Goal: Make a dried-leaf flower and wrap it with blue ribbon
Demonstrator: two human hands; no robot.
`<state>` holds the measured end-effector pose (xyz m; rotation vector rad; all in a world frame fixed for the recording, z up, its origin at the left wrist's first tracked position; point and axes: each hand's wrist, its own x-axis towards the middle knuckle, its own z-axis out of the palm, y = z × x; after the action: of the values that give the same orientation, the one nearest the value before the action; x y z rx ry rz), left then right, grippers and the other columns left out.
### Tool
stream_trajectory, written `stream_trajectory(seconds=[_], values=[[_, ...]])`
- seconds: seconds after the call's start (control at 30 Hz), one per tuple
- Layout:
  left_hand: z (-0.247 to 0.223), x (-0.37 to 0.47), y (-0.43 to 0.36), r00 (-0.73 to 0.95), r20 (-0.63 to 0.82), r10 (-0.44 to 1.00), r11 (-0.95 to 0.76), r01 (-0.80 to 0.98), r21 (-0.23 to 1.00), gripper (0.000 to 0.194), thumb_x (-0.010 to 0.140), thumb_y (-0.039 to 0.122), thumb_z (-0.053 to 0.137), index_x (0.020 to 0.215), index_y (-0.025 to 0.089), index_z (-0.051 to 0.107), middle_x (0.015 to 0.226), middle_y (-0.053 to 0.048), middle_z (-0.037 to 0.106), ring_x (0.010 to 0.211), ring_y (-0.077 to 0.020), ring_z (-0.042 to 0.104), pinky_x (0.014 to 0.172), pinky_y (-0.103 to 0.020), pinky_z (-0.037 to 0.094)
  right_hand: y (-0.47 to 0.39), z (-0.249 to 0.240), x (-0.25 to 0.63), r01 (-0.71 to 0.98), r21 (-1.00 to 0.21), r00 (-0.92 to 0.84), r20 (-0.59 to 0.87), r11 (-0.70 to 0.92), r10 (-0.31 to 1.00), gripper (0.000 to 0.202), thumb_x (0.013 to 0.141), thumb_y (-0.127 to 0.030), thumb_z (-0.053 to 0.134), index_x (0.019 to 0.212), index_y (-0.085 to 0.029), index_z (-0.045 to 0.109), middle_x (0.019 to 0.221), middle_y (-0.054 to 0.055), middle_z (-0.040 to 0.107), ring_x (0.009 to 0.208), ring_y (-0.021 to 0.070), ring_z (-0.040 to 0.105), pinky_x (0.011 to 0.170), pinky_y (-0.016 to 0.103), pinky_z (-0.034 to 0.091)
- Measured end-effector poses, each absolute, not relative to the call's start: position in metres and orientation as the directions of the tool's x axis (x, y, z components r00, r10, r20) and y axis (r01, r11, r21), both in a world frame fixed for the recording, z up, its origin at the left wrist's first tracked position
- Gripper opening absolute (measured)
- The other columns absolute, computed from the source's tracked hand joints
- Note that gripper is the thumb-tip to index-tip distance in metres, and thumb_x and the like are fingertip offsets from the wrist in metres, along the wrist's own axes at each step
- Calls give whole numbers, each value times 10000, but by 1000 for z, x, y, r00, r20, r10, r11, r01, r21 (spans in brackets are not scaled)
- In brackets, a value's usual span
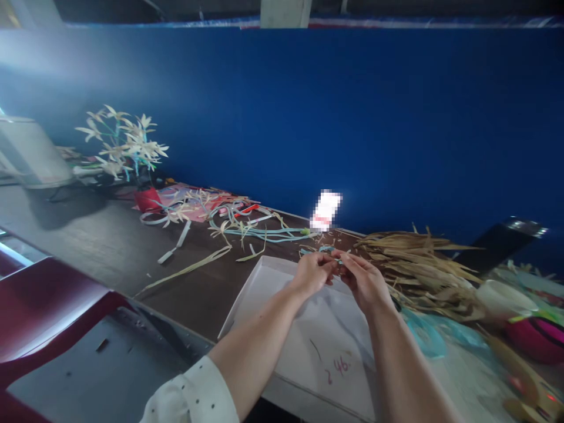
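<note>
My left hand (314, 272) and my right hand (360, 275) meet above the far part of a white box lid (282, 329), fingertips nearly touching. Both are closed in a pinch around a thin light-blue strip (326, 249), whose far part shows just beyond the fingers. The exact grip is partly hidden by the fingers. Beyond and left of my hands, long light-blue strips (273, 235) lie looped on the dark table (194, 294). To the right of my right hand is a heap of dried husks (418, 264).
A red pot (147, 200) holding pale husk flowers (132, 141) stands at the left, near a white container (33, 153). A glowing, pixelated rectangle (326, 210) is by the blue wall. A white bowl (506, 298) and pink item (535, 338) lie right; a red chair (48, 305) is lower left.
</note>
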<state>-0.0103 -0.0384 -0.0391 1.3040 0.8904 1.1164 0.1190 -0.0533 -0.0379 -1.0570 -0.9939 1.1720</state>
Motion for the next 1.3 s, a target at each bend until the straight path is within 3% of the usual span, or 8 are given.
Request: stream_trajectory(seconds=[0.13,0.33,0.47,0.83,1.0,1.17,1.3], values=[[-43,-9,-37,243,93,966,-64,-125,990,114,754,207,571,732,104,615,639,-22,605,463,-54,495,434,-183,467,-52,-39,119,-127,-988,124,74,90,990,383,641,-409,727,943,-174,705,696,25,628,546,91,471,462,202,348],[-44,-10,-37,198,105,975,-80,-130,988,114,745,211,564,700,111,594,601,-8,585,459,-52,481,428,-173,456,-48,-44,119,132,-980,140,166,148,976,397,679,-458,674,960,-180,708,695,29,630,563,106,468,478,219,343],[-44,-9,-37,187,119,975,-95,-131,987,113,734,210,570,679,112,585,574,1,566,454,-49,476,432,-167,453,-48,-44,119,163,-976,120,168,147,979,414,696,-470,649,976,-170,703,639,20,599,540,108,453,474,228,337],[-38,-12,-37,192,61,979,-21,-204,979,87,739,167,562,717,93,602,622,-24,598,451,-51,490,446,-184,457,-54,-37,112,93,-984,55,160,155,986,426,719,-450,630,1032,-167,680,558,-15,498,513,99,390,466,228,315],[-37,-13,-36,234,12,972,59,-295,954,165,747,248,602,737,84,616,616,-34,601,475,-49,496,475,-175,443,-57,-35,113,-159,-985,-57,82,72,995,458,735,-417,641,1132,-189,625,709,18,583,578,104,456,492,218,357],[-42,-11,-35,288,15,957,77,-305,949,205,714,291,648,734,89,622,660,-51,623,491,-47,475,475,-183,448,-56,-33,118,-292,-949,107,88,116,990,366,714,-415,670,1027,-225,671,1046,53,627,561,61,465,446,183,364],[-44,-11,-35,294,4,956,75,-258,963,198,711,287,655,744,94,625,665,-41,618,484,-46,475,467,-185,452,-55,-32,120,-268,-951,197,105,156,975,354,693,-431,685,962,-201,693,999,60,646,517,54,437,392,176,325]])
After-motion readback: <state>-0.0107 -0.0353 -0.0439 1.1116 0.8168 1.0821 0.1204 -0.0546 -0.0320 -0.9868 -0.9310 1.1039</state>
